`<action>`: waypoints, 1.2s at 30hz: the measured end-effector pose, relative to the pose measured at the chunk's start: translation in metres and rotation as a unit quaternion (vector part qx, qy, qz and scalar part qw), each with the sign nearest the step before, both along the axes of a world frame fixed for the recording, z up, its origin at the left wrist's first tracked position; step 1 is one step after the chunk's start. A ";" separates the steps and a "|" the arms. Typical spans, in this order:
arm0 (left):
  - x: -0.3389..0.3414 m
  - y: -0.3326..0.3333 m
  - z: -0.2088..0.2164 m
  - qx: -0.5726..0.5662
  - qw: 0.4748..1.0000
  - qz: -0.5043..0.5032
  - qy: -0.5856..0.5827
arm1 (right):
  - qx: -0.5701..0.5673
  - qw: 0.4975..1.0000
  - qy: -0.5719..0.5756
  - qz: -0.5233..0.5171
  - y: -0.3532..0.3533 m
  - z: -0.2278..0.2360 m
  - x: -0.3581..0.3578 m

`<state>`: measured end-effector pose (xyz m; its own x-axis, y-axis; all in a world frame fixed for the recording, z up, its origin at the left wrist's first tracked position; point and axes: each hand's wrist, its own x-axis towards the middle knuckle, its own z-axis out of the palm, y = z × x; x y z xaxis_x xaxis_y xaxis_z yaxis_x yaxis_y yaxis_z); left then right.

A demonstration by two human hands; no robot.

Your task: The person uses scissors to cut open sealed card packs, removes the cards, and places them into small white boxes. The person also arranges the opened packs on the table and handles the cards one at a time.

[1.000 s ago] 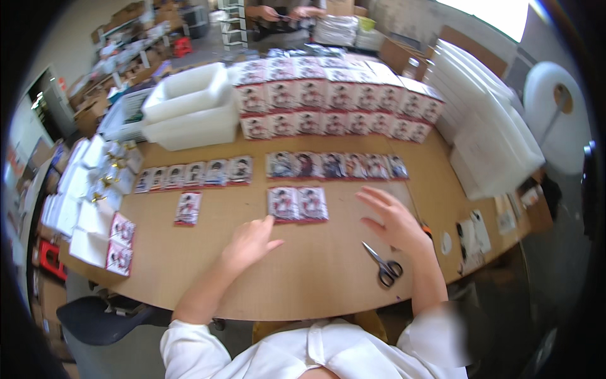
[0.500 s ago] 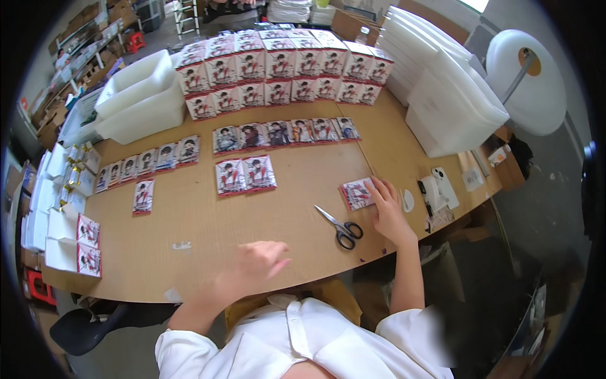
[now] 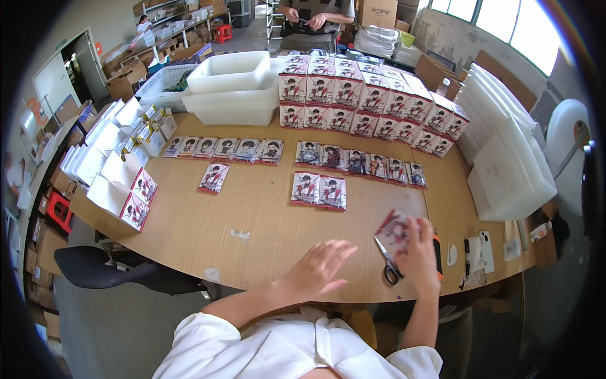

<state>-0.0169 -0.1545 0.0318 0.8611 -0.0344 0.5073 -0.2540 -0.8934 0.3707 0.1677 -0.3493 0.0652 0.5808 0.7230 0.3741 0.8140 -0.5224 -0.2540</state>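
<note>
My right hand [image 3: 417,251] grips a printed red-and-white packet [image 3: 392,228], blurred by motion, over the right part of the table. Its fingers close on the packet's right side. Just left of that hand lie black-handled scissors [image 3: 392,273], partly under the hand and packet. An orange-and-black tool [image 3: 437,258] shows beyond its right side, too covered to name. My left hand [image 3: 322,265] hovers over the front of the table with fingers stretched out, holding nothing. Ahead lie two red-and-white packets [image 3: 319,191] side by side, and a single packet [image 3: 214,177] farther left.
Behind run two rows of picture packets [image 3: 356,162] [image 3: 225,149]. Stacked printed boxes [image 3: 346,92] stand at the back, between white plastic tubs [image 3: 233,106] and upright white bins [image 3: 505,170]. Open white cartons [image 3: 112,194] line the left edge. Across the table stands another person [image 3: 315,19].
The view has swung left and up, bringing another person into sight. My right hand has picked the packet up, tilting it. My left hand has come nearer to it, fingers extended.
</note>
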 end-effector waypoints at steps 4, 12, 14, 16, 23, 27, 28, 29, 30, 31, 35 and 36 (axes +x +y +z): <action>0.013 0.001 0.013 0.049 0.999 0.017 0.001 | 0.014 0.980 0.091 0.178 0.036 0.000 -0.062; 0.037 0.071 -0.005 -0.354 0.921 -0.080 0.139 | 0.144 0.968 0.147 0.145 0.057 -0.004 -0.050; 0.043 0.098 -0.011 -0.556 0.796 -0.100 0.217 | 0.111 0.982 0.152 0.034 0.053 0.003 -0.048; 0.043 0.116 -0.024 -0.717 0.653 -0.151 0.192 | -0.064 0.992 0.102 -0.045 0.033 -0.006 -0.041; 0.041 0.118 -0.025 -0.796 0.553 -0.126 0.213 | -0.129 0.974 0.112 -0.148 -0.021 -0.023 -0.043; 0.039 0.118 -0.029 -0.786 0.578 -0.087 0.200 | -0.105 0.971 0.139 -0.166 -0.019 -0.029 -0.045; 0.038 0.119 -0.028 -0.783 0.582 -0.073 0.205 | -0.113 0.971 0.138 -0.162 -0.015 -0.027 -0.045; 0.035 0.120 -0.026 -0.780 0.586 -0.059 0.211 | -0.122 0.971 0.136 -0.158 -0.012 -0.027 -0.045; 0.033 0.121 -0.027 -0.777 0.590 -0.044 0.216 | -0.106 0.974 0.140 -0.142 -0.013 -0.031 -0.043; 0.033 0.122 -0.029 -0.777 0.591 -0.046 0.213 | -0.088 0.978 0.142 -0.129 -0.016 -0.034 -0.040; 0.032 0.125 -0.032 -0.740 0.635 -0.055 0.216 | 0.098 0.933 0.346 0.030 -0.006 -0.041 -0.032; 0.032 0.125 -0.032 -0.721 0.655 -0.057 0.220 | 0.230 0.814 0.530 0.049 0.003 -0.045 -0.040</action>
<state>0.0155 -0.0295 -0.0004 0.9684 0.1305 -0.2123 0.1252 0.4818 0.8673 0.1276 -0.3464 0.0205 0.7024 0.7096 -0.0563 0.0408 -0.1191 -0.9920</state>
